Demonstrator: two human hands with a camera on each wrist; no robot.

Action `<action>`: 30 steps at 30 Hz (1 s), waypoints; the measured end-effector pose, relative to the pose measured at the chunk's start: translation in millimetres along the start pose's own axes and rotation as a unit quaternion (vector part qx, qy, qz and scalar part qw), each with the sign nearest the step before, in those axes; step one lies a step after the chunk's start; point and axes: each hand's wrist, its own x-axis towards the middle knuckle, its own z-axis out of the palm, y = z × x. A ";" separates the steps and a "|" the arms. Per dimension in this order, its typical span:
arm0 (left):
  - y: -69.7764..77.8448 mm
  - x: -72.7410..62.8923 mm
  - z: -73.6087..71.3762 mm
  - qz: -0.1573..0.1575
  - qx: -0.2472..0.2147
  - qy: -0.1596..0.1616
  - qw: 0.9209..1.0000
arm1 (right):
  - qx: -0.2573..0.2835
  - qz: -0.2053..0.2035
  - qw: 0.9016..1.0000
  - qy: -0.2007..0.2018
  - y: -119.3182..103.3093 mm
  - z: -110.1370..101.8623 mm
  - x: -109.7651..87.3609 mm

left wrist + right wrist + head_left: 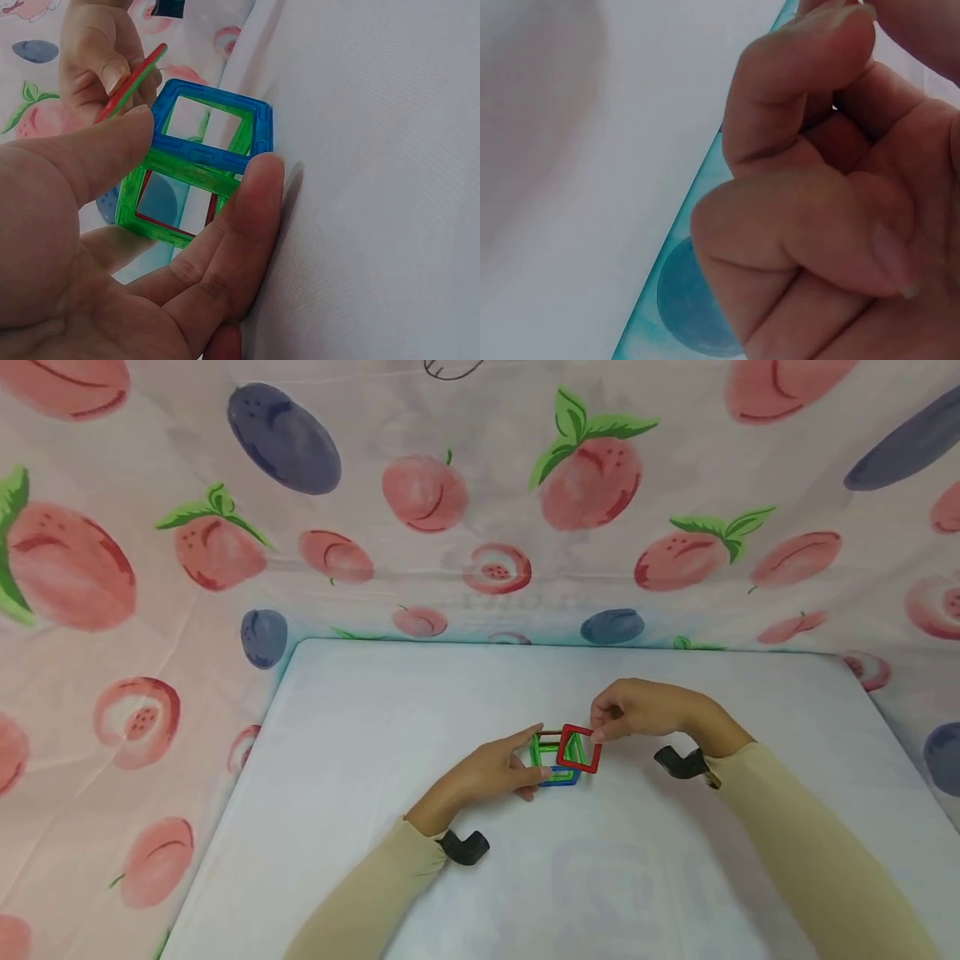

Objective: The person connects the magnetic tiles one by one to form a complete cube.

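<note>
Square see-through magnetic tiles stand joined on the white table: a blue tile (214, 159) faces the front, with green tiles (172, 238) beside it and a red edge behind. My left hand (498, 768) grips this small structure from its left side, thumb and fingers on the frames, as the left wrist view shows close up. My right hand (637, 708) pinches a separate red square tile (597, 760) by its corner, tilted over the structure's right side in the head view. In the right wrist view the curled fingers (780, 217) of that hand fill the right half; the tile is hidden there.
The white table (337, 710) spreads around both hands. A fruit-print cloth (495, 485) hangs behind it and along the left side. Each wrist wears a black camera mount, one on the left (463, 848) and one on the right (681, 762).
</note>
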 end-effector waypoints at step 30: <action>-4.0 1.9 -1.3 0.001 -0.010 -0.004 1.000 | -0.026 0.018 0.999 -0.007 -9.1 7.4 34.4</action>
